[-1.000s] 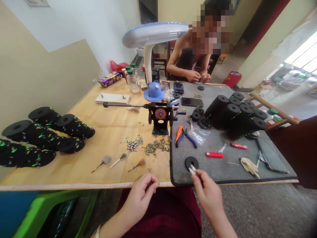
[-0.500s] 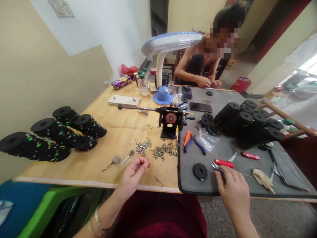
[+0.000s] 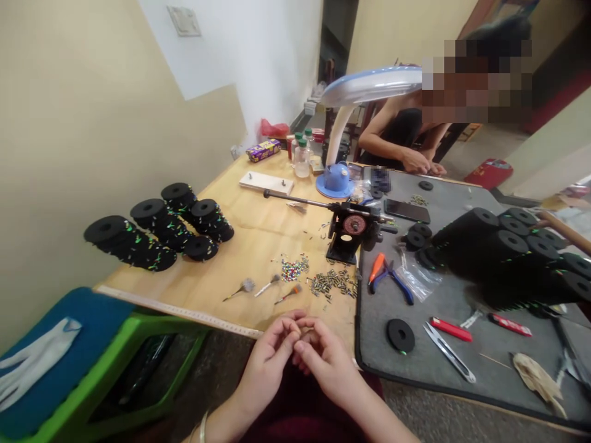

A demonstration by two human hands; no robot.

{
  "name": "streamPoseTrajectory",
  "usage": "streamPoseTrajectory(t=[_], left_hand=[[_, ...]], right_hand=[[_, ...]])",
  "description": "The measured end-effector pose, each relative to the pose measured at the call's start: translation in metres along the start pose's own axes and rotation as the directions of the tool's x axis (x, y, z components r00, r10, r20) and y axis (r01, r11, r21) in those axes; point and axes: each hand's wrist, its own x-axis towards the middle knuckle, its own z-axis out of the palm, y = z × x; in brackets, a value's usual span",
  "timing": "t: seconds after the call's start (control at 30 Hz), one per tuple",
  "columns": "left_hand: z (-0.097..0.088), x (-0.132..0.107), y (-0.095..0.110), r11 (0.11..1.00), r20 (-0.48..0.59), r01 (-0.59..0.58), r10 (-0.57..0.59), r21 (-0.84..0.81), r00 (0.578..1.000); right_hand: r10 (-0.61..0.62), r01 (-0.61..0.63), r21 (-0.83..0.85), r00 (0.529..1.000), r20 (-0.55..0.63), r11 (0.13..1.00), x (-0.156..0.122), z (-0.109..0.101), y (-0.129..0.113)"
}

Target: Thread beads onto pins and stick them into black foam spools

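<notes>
Low over the table's front edge, my left hand and my right hand meet with thumbs and fingertips pinched together. What lies between the fingertips is too small to make out. Just beyond them are several small tuft-ended tools, a heap of coloured beads and a pile of small metal pieces. To the right on the grey mat rest a black foam disc and a pair of silver thread snips, both apart from my hands.
A black hand-cranked winder stands behind the piles, near a blue-based lamp. Stacks of black foam discs stand left and right. Blue-handled pliers lie on the mat. Across the table sits another person.
My right hand has let go of the snips, leaving them on the mat, and has moved left to meet my left hand. The view has turned left.
</notes>
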Motion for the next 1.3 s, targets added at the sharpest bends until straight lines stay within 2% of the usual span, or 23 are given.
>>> streamPoseTrajectory(t=[0.07,0.13,0.27,0.37,0.47,0.53,0.63,0.7,0.77,0.83,0.9,1.3], left_hand=[[-0.005,-0.002,-0.005,1.0,-0.042,0.015,-0.015,-0.013,0.999],[-0.01,-0.002,-0.008,0.999,-0.075,0.024,-0.026,-0.032,0.997],[-0.027,0.002,-0.011,0.998,-0.163,0.008,-0.018,-0.064,0.987],[-0.05,0.002,-0.011,0.998,-0.297,-0.06,0.062,0.018,0.953],[-0.071,-0.007,-0.015,0.96,-0.366,-0.149,0.23,0.237,0.902],[-0.079,-0.018,-0.021,0.875,-0.293,-0.224,0.369,0.429,0.882],[-0.08,-0.033,-0.033,0.65,-0.012,-0.391,0.525,0.652,0.851],[-0.076,-0.039,-0.039,0.499,0.171,-0.504,0.571,0.705,0.803],[-0.072,-0.041,-0.044,0.39,0.28,-0.573,0.593,0.721,0.755],[-0.069,-0.04,-0.046,0.326,0.322,-0.596,0.605,0.734,0.728],[-0.069,-0.039,-0.047,0.293,0.332,-0.588,0.603,0.754,0.725],[-0.071,-0.035,-0.054,0.173,0.345,-0.482,0.499,0.859,0.795]], right_hand=[[-0.032,0.025,-0.158,0.999,-0.038,0.987,0.003,0.001,0.005],[-0.09,0.067,-0.34,0.995,-0.052,0.938,0.006,0.002,0.008],[-0.149,0.113,-0.635,0.989,-0.003,0.765,0.014,0.003,0.014],[-0.178,0.17,-0.781,0.981,0.077,0.601,0.02,0.005,0.018],[-0.177,0.232,-0.836,0.97,0.164,0.498,0.025,0.009,0.021],[-0.165,0.25,-0.854,0.967,0.195,0.456,0.027,0.011,0.021],[-0.155,0.275,-0.873,0.961,0.231,0.402,0.029,0.015,0.02],[-0.157,0.29,-0.881,0.956,0.248,0.374,0.03,0.017,0.019],[-0.16,0.298,-0.889,0.953,0.257,0.348,0.032,0.018,0.017],[-0.154,0.298,-0.9,0.953,0.261,0.318,0.033,0.021,0.015],[-0.14,0.298,-0.908,0.953,0.267,0.294,0.033,0.023,0.013],[-0.083,0.273,-0.941,0.962,0.262,0.2,0.036,0.03,0.004]])
